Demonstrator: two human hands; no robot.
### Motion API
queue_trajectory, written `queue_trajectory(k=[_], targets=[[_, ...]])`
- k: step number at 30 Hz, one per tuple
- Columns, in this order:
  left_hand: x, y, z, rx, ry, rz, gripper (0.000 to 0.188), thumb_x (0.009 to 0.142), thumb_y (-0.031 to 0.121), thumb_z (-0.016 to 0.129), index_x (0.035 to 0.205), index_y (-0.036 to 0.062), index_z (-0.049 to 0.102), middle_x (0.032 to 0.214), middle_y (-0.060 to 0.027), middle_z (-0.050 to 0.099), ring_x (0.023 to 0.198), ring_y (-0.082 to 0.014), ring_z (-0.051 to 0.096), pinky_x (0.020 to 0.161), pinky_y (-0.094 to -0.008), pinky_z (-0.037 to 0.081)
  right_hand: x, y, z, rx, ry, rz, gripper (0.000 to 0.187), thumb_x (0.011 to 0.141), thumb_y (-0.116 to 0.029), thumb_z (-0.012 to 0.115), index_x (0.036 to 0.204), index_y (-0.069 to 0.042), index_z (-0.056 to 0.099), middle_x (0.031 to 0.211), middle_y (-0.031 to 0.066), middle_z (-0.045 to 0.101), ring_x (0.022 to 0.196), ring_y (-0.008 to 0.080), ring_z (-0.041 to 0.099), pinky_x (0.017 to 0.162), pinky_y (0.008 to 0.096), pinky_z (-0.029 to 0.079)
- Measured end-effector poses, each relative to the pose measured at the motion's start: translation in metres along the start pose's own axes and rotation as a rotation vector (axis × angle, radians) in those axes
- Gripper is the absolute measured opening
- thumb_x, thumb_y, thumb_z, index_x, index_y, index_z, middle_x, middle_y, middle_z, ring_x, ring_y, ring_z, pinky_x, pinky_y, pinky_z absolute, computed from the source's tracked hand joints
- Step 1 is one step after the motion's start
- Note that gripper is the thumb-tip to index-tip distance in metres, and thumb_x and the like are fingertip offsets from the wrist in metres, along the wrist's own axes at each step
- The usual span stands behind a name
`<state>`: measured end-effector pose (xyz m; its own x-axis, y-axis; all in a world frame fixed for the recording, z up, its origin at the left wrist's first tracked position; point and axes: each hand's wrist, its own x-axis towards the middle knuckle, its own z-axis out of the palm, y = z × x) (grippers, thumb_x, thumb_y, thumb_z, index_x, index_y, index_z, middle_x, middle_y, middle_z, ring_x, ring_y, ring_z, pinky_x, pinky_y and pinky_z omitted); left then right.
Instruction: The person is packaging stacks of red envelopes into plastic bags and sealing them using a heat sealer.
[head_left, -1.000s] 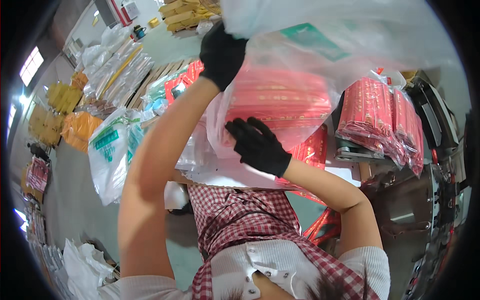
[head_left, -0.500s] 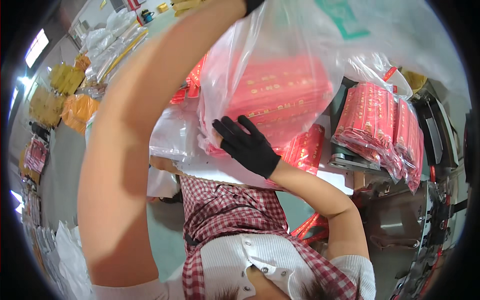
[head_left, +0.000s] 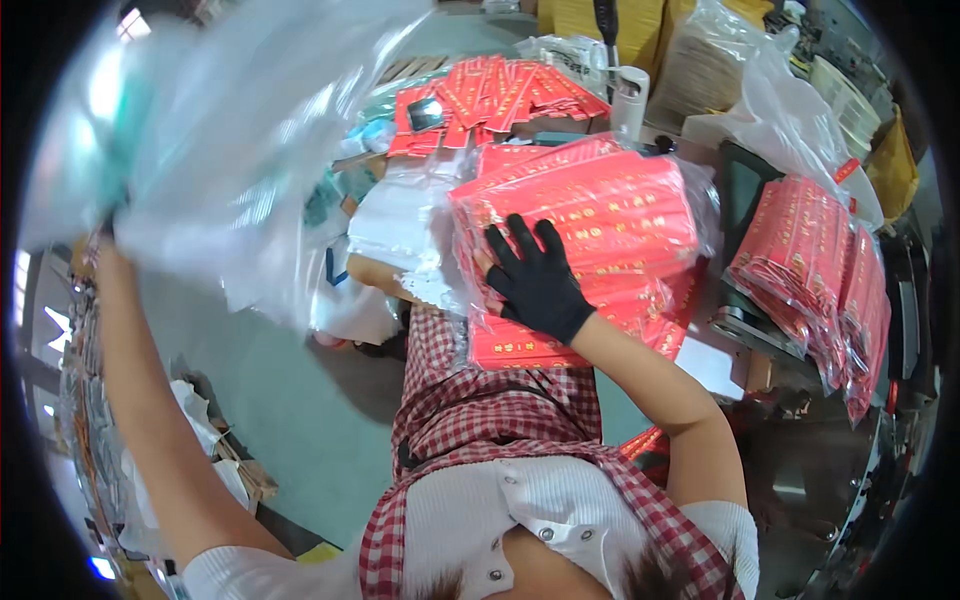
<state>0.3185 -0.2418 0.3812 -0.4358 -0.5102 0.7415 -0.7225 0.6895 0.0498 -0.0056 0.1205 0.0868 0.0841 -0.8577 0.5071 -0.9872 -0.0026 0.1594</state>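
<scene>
My right hand [head_left: 540,285], in a black glove with bare fingertips, lies flat with spread fingers on a stack of red packets [head_left: 620,220] printed in gold, wrapped in clear plastic. Off at the far left, my left hand [head_left: 112,218] is stretched out and smeared by motion. It grips a large clear plastic bag [head_left: 260,130] with green print, which billows from the hand towards the middle. Much of that hand is hidden by the bag. Beside the stack lies a pile of flat clear bags [head_left: 400,225].
Loose red packets [head_left: 490,95] are heaped at the back of the table, with a dark phone-like object [head_left: 425,114] on them. A white cylindrical bottle [head_left: 629,102] stands nearby. To the right, bagged red packets [head_left: 795,255] rest on a dark machine [head_left: 745,190].
My left arm has swung from above the stack to the far left, carrying the big bag off the red packets. My right hand stays on the stack, which is now uncovered by that bag.
</scene>
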Motion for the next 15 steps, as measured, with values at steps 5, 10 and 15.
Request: queue_trajectory(k=[5, 10, 15], targets=[[-0.296, 0.017, -0.067, -0.081, 0.092, -0.339, 0.023, 0.091, 0.018, 0.055, 0.105, 0.0020, 0.063, 0.098, -0.0172, 0.067, 0.092, -0.0273, 0.066, 0.079, -0.0377, 0.052, 0.002, -0.029, 0.005, -0.025, -0.061, 0.081, 0.082, 0.073, -0.058, 0.067, 0.139, -0.016, 0.044, 0.149, 0.0158, 0.033, 0.139, 0.0435, 0.025, 0.107, 0.0641, 0.021], [-0.426, 0.013, 0.003, -0.142, 0.183, -0.756, 0.024, 0.093, 0.019, 0.053, 0.108, 0.0022, 0.062, 0.100, -0.0167, 0.067, 0.091, -0.0257, 0.065, 0.078, -0.0371, 0.053, 0.004, -0.036, 0.000, -0.027, 0.011, 0.003, 0.055, 0.080, -0.051, 0.065, 0.117, -0.010, 0.058, 0.152, 0.0174, 0.032, 0.140, 0.0447, 0.025, 0.105, 0.0613, 0.024], [-0.532, -0.014, 0.119, -0.426, 0.283, -1.042, 0.026, 0.095, 0.020, 0.050, 0.110, 0.0024, 0.061, 0.101, -0.0162, 0.067, 0.089, -0.0241, 0.065, 0.077, -0.0365, 0.053, -0.001, -0.023, -0.010, 0.082, -0.097, -0.013, 0.079, 0.079, -0.044, 0.068, 0.145, -0.012, 0.039, 0.151, 0.0202, 0.032, 0.140, 0.0421, 0.026, 0.108, 0.0591, 0.023]])
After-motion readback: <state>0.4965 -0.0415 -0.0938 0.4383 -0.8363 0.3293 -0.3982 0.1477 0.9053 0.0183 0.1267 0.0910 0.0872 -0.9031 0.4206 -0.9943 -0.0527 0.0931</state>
